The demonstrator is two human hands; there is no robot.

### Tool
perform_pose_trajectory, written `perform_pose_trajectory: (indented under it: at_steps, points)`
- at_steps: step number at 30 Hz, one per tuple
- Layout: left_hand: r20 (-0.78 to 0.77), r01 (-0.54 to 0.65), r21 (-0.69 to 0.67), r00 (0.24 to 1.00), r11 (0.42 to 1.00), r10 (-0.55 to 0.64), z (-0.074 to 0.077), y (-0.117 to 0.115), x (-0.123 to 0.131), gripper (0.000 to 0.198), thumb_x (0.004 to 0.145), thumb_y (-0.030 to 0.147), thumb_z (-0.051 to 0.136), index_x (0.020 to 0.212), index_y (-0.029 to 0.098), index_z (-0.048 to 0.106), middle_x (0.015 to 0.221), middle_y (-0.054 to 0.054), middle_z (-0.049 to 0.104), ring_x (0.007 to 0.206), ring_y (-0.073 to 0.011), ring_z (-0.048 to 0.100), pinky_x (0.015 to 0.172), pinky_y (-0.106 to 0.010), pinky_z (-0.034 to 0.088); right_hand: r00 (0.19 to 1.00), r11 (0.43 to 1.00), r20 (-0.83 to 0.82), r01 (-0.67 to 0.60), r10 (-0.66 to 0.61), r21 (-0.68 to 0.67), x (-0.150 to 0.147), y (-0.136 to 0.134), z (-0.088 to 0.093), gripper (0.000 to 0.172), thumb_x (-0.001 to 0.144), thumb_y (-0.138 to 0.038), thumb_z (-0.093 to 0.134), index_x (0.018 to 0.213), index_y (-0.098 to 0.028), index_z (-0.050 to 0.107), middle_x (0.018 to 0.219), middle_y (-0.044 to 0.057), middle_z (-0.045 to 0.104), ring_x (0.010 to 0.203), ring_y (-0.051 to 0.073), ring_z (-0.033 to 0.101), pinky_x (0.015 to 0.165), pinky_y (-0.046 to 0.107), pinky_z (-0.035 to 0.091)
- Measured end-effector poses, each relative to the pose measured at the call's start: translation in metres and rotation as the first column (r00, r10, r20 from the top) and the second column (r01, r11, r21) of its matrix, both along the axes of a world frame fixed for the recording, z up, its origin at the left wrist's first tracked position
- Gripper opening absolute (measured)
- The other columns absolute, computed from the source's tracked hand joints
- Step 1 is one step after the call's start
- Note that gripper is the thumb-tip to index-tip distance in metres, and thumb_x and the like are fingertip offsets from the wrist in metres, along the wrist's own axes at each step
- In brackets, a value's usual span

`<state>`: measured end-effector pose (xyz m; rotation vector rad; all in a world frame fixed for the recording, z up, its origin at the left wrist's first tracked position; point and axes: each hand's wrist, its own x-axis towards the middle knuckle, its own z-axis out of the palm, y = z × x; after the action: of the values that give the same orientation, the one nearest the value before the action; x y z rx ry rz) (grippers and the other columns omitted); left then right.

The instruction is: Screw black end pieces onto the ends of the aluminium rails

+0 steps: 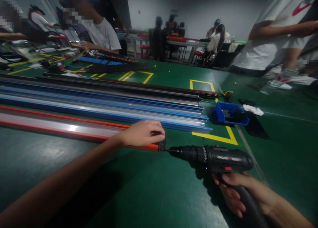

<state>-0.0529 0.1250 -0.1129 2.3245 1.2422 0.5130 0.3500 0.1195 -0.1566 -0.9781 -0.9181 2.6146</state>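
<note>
My right hand [248, 195] is wrapped round the handle of a black cordless drill [223, 159] with red buttons. The drill lies level, and its thin bit points left, meeting a small black end cap [162, 145]. That cap sits at the right end of a long orange metal profile [62, 127] with a pale silver channel. Over this end lies my left hand [142, 133], its fingers curled down around the profile and cap. Its fingertips partly hide where the cap meets the profile.
Several blue profiles [111, 110] and black profiles [124, 88] lie behind the orange one. A blue bin [231, 113] holds dark small parts, beside a white tissue [253, 109]. Yellow tape [216, 138] marks the green table. Wiring and people are farther back; a person stands at right.
</note>
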Motion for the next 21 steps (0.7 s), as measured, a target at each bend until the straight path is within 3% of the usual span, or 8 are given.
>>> perform_pose_trajectory:
  at_steps: [8, 21]
  points:
    - [0.004, -0.001, 0.001, 1.0, 1.0, 0.001, 0.0, -0.0006, 0.0004, 0.026, 0.1, 0.038, 0.053, 0.104, 0.023, 0.074, 0.106, -0.003, 0.07, 0.096, -0.0171, 0.064, 0.086, -0.029, 0.046, 0.999, 1.0, -0.034, -0.006, 0.005, -0.016, 0.0, 0.0012, 0.0019, 0.024, 0.089, -0.035, 0.071, 0.098, -0.012, 0.07, 0.055, -0.006, 0.051, 0.04, 0.007, 0.046, 0.045, 0.023, 0.053]
    - [-0.002, 0.005, -0.017, 1.0, 1.0, -0.005, 0.0002, -0.0003, 0.0002, 0.026, 0.101, 0.038, 0.052, 0.104, 0.023, 0.073, 0.106, -0.003, 0.069, 0.097, -0.0166, 0.064, 0.086, -0.028, 0.045, 1.0, 1.0, -0.003, -0.013, 0.013, 0.022, -0.0014, -0.0003, 0.0024, 0.031, 0.086, -0.043, 0.071, 0.097, -0.014, 0.07, 0.053, -0.006, 0.047, 0.038, 0.007, 0.04, 0.043, 0.022, 0.049]
